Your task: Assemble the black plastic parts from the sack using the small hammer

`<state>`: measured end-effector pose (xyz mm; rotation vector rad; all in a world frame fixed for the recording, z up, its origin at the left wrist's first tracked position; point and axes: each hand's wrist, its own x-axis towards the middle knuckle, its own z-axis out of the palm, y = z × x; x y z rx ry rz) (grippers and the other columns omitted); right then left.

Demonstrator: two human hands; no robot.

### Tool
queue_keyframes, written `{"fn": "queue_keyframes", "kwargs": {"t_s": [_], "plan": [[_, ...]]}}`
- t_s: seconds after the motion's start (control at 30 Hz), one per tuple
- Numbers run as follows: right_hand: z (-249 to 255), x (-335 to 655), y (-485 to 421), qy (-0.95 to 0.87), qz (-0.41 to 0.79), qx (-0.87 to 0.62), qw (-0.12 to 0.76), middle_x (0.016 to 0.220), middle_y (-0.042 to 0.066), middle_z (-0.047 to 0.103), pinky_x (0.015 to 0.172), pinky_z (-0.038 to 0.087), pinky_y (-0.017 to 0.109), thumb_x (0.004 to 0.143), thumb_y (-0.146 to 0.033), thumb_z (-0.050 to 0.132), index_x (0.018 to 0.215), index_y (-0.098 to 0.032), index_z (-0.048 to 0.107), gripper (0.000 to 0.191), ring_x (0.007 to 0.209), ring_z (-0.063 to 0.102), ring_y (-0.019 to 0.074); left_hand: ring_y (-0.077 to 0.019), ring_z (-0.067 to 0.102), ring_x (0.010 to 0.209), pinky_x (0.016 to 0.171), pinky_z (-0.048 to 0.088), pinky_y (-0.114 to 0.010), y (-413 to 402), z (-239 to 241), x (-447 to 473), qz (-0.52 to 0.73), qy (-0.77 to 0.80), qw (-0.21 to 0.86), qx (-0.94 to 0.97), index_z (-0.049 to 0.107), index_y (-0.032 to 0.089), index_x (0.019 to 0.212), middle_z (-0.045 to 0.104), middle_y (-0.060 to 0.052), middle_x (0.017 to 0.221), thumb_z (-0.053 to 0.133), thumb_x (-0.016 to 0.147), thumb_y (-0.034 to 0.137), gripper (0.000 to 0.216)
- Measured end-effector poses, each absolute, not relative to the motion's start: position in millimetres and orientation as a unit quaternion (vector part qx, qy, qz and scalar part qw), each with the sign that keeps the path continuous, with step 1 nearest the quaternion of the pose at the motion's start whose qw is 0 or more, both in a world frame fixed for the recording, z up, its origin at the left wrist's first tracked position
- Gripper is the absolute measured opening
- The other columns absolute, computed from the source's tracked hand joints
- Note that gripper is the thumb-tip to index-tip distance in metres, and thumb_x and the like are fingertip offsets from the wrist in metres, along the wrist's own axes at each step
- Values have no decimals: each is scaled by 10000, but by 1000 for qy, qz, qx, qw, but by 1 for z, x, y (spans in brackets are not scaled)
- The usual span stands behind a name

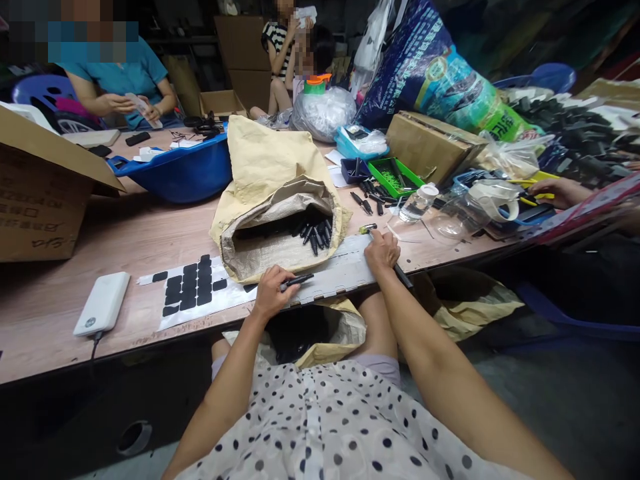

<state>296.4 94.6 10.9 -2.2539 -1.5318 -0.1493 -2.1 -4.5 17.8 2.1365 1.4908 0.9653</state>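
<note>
1. Over the gray board [336,265] at the near edge of the table [165,230], my left hand [273,291] grips a slim black piece [301,279].
2. It is dark and rodlike, pointing rightward; finer detail is too small to tell.
3. My right hand [383,252] is closed around a black-handled tool [403,277] with a yellow-green far end.
4. Similar black parts [315,237] lie in the mouth of the yellow sack [270,150].
5. Printed characters and a ticked box mark the carton [37,193]; the blue bag [423,63] bears large characters, the white power bank [104,300] a round mark I cannot read.
</note>
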Motion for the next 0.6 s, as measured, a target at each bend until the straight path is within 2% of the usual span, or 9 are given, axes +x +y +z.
{"fn": "queue_keyframes", "kwargs": {"t_s": [0.2,0.37,0.5,0.6], "plan": [[7,297,94,-553,-67,-807,195,1032,128,557,745,347,347,903,-160,453,1213,-234,711,410,970,468,265,-207,571,797,729,471,-350,-77,10,10,327,445,122,825,731,224,912,611,-60,851,630,886,332,150],[10,295,93,-554,-61,-808,188,1064,137,559,752,349,355,912,-160,440,1224,-229,705,415,987,476,276,-207,600,781,689,492,-336,-106,-24,14,249,497,104,825,720,219,930,620,-59,835,610,896,268,125],[12,294,93,-554,-59,-808,192,1053,136,561,755,351,355,907,-157,448,1214,-225,710,409,988,476,275,-214,642,829,724,552,-330,-105,-35,15,238,537,109,802,692,218,1117,639,-59,907,628,875,237,251],[11,295,94,-553,-57,-808,195,1063,139,565,747,348,355,906,-156,450,1220,-232,708,414,996,472,278,-200,657,838,734,574,-313,-110,-16,19,274,494,152,811,651,221,1224,641,-60,940,604,904,242,324]]}}
